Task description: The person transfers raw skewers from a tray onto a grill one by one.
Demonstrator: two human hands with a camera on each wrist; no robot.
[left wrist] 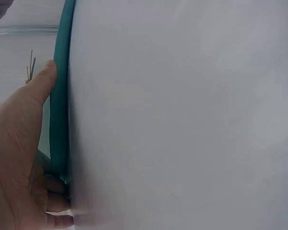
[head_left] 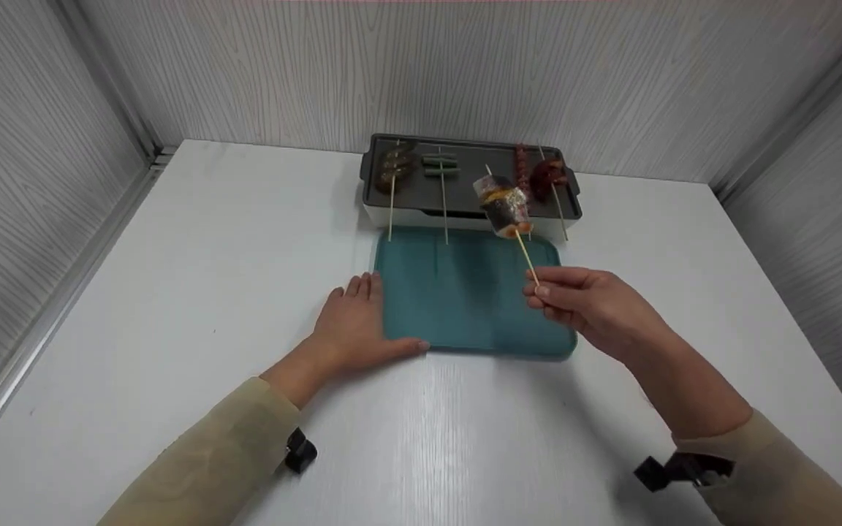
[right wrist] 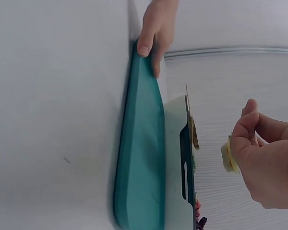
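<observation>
My right hand [head_left: 593, 303] pinches the bare lower end of a wooden skewer [head_left: 505, 208] threaded with chunky pieces, dark and pale with an orange band. The skewer tilts up and to the left, raised over the far part of a teal tray [head_left: 457, 307]. In the right wrist view, the right hand [right wrist: 273, 153] hides most of the stick. My left hand [head_left: 351, 325] rests at the tray's near left corner, its fingers extended along the left side and its thumb on the near rim. The left wrist view shows that thumb against the teal rim [left wrist: 61, 110].
Behind the tray stands a dark grill plate [head_left: 457, 197] on a white base. On it lie a brown skewer [head_left: 395, 168], a green one [head_left: 441, 166], a thin red one [head_left: 522, 172] and a dark red one [head_left: 547, 179]. A grained wall [head_left: 465, 66] rises behind.
</observation>
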